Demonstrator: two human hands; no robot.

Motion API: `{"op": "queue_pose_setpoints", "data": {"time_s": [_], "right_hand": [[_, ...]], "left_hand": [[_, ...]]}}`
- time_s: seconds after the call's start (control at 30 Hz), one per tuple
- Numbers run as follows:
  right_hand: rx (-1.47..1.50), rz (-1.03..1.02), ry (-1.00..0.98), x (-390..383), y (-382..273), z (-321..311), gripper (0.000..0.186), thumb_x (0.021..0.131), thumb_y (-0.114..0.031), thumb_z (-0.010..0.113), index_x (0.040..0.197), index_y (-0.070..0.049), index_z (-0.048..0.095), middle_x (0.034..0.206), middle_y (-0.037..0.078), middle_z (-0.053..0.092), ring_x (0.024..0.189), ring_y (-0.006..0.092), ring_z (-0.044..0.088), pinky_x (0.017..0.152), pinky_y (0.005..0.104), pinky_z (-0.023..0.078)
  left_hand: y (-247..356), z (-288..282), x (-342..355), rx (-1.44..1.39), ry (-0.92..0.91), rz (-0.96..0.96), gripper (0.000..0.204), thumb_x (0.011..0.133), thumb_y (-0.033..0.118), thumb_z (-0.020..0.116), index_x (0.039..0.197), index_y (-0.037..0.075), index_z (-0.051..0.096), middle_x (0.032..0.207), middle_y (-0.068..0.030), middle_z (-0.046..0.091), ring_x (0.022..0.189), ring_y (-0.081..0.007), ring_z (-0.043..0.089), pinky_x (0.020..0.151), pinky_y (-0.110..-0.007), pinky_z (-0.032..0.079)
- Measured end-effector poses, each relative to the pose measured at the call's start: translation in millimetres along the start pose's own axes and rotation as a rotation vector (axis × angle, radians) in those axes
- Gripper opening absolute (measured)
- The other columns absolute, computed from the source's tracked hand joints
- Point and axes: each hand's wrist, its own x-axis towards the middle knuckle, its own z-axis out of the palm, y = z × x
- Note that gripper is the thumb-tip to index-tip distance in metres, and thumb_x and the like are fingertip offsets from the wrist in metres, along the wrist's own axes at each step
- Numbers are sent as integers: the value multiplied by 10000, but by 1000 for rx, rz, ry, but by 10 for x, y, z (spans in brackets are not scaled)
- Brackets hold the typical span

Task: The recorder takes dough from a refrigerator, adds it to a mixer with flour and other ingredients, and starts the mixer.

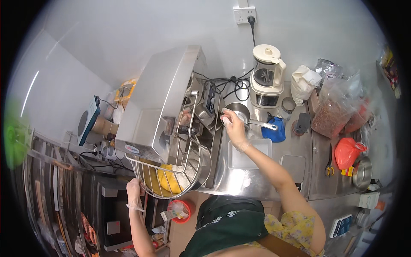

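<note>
We stand before one steel mixer [165,103] with its head tilted up, the largest thing here. Under it sits one bowl [195,169] ringed by a wire guard [147,182], with one lump of yellow dough [169,180] inside. Our left hand [135,190], in a thin clear glove, is curled on the guard's rim at its lower left. Our right hand [233,126], gloved too, reaches out over the surface [257,184] and pinches something small and white between closed fingers, just beside one small steel pot [239,112] with a long handle; what the white thing is, we cannot tell.

Nearer us on the steel surface lies one white tray [248,154]. Behind the pot stands one cream blender [266,77], plugged into a wall socket [244,13]. One blue cloth [276,132] lies by the pot's handle. To the right we count one white bag [304,81], several clear bags of brown goods [332,113], one red bag [346,152], one pair of yellow-handled scissors [329,165] and one steel cup [363,173]. One scale [87,120] leans at far left. The wall is plain white; a rack [51,188] stands at lower left.
</note>
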Motion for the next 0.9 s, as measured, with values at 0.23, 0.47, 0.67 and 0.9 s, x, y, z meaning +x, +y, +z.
{"op": "queue_pose_setpoints", "data": {"time_s": [0.23, 0.47, 0.67, 0.9], "right_hand": [[242, 152, -18, 151, 493, 368, 427, 899, -85, 495, 1309, -11, 399, 1149, 121, 625, 1038, 209, 592, 911, 303, 435], [349, 159, 58, 113, 372, 612, 501, 881, -25, 503, 1351, -2, 331, 1249, 133, 570, 1179, 232, 522, 987, 304, 380], [218, 94, 49, 99, 323, 626, 450, 900, -45, 482, 1319, 15, 331, 1249, 121, 569, 1198, 222, 498, 1050, 338, 318], [218, 124, 98, 146, 293, 600, 370, 887, -34, 485, 1244, 10, 402, 1215, 112, 597, 1166, 204, 526, 1021, 312, 341]], "left_hand": [[766, 107, -116, 586, 584, 568, 208, 878, 225, 590, 835, 22, 606, 733, -179, 617, 675, -329, 601, 652, -386, 469], [2481, 880, -242, 366, 540, 1279, 438, 872, 106, 608, 1271, -6, 468, 1261, -147, 485, 1193, -284, 436, 1027, -379, 330], [2841, 1316, 55, 421, 354, 1333, 574, 876, 173, 615, 1390, 76, 379, 1426, -167, 354, 1333, -316, 312, 1076, -400, 287], [2753, 1262, 192, 368, 184, 1107, 511, 887, 204, 605, 1344, 50, 435, 1390, -189, 379, 1314, -313, 347, 1063, -391, 303]]}}
